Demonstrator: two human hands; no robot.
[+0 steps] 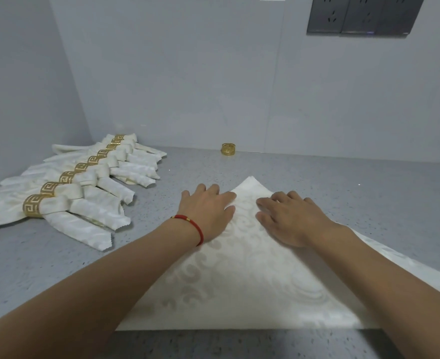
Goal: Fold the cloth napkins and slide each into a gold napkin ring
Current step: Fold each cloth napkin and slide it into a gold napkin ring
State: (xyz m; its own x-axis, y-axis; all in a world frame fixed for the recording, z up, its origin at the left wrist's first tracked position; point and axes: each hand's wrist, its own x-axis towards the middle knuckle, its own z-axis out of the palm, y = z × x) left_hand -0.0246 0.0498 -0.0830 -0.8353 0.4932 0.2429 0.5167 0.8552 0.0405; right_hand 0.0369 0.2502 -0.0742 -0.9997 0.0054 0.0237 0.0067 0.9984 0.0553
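Note:
A white patterned cloth napkin point(242, 281) lies on the grey counter, folded into a triangle with its point away from me. My left hand point(208, 206), with a red bracelet at the wrist, presses flat on the napkin's left edge near the tip. My right hand point(288, 216) presses flat on the right side near the tip. A loose gold napkin ring point(228, 149) stands by the back wall, beyond the napkin's point. Neither hand holds anything.
A row of several folded napkins in gold rings point(65, 185) lies along the left wall, fanned out. The speckled grey counter point(343, 190) meets white walls at the back and left. Dark power sockets point(364, 15) sit high on the back wall.

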